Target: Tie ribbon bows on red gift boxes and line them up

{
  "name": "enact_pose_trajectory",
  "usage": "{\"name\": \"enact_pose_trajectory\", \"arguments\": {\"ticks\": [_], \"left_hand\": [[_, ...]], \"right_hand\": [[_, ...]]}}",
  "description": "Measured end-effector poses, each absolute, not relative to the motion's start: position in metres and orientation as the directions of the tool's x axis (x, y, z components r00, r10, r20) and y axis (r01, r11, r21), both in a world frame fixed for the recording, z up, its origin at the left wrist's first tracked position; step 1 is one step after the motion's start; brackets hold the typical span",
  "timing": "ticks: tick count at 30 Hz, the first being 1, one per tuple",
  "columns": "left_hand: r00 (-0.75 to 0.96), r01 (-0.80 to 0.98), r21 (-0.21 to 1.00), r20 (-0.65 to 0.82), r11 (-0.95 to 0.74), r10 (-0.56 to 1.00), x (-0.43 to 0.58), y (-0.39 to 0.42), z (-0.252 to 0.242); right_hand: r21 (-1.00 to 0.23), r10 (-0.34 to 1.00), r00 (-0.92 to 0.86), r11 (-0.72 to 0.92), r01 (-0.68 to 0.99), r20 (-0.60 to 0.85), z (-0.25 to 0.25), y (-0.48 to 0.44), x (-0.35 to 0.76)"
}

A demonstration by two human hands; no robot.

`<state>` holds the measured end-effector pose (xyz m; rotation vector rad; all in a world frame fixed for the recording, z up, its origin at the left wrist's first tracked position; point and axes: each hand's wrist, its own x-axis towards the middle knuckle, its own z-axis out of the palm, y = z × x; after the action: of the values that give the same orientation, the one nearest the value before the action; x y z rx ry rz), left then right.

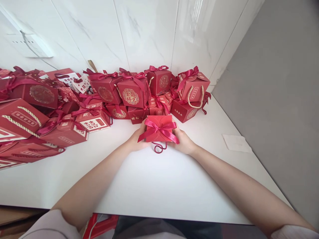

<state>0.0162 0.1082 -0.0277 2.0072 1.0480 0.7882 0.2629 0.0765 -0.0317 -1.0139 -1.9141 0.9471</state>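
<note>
Between my two hands is a red gift box [152,136], its top tied with a shiny ribbon bow [159,130]. A dark red cord handle [158,148] curls out from its near side. My left hand [138,138] is wrapped round the left side of the box, its fingertips mostly hidden. On the opposite side, my right hand [183,140] grips the box, with the fingers partly behind it. Just beyond stand more red gift boxes with ribbons, including one with gold characters [132,94] on its face.
Stacked red boxes [61,132] fill the table's left and back, against a white tiled wall [149,33]. One with a gold cord handle [194,88] sits at the back right. A white paper piece [236,142] lies near the right edge of the white table [149,186]. A wall socket [30,44] is upper left.
</note>
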Motion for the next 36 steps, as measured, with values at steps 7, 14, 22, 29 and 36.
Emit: {"name": "enact_pose_trajectory", "arguments": {"ticks": [7,14,22,29,36], "left_hand": [[0.497,0.404,0.827,0.161,-0.391,0.853,0.0131,0.1092,-0.0307],[0.497,0.403,0.834,0.145,-0.376,0.855,0.0149,0.1067,-0.0249],[0.499,0.385,0.84,0.158,-0.381,0.852,0.0157,0.1064,-0.0228],[0.506,0.382,0.84,0.159,-0.385,0.848,0.0152,0.1073,-0.0252],[0.502,0.392,0.844,0.136,-0.365,0.854,0.0145,0.1076,-0.0256]], "right_hand": [[-0.858,0.878,-0.402,0.401,0.322,0.26,-0.0314,0.076,0.2633],[-0.853,0.878,-0.395,0.408,0.325,0.27,-0.0329,0.0768,0.263],[-0.848,0.874,-0.398,0.418,0.324,0.279,-0.0338,0.0771,0.2627],[-0.856,0.874,-0.398,0.414,0.31,0.278,-0.0326,0.0763,0.2626],[-0.863,0.877,-0.398,0.404,0.304,0.271,-0.0313,0.0755,0.2626]]}}
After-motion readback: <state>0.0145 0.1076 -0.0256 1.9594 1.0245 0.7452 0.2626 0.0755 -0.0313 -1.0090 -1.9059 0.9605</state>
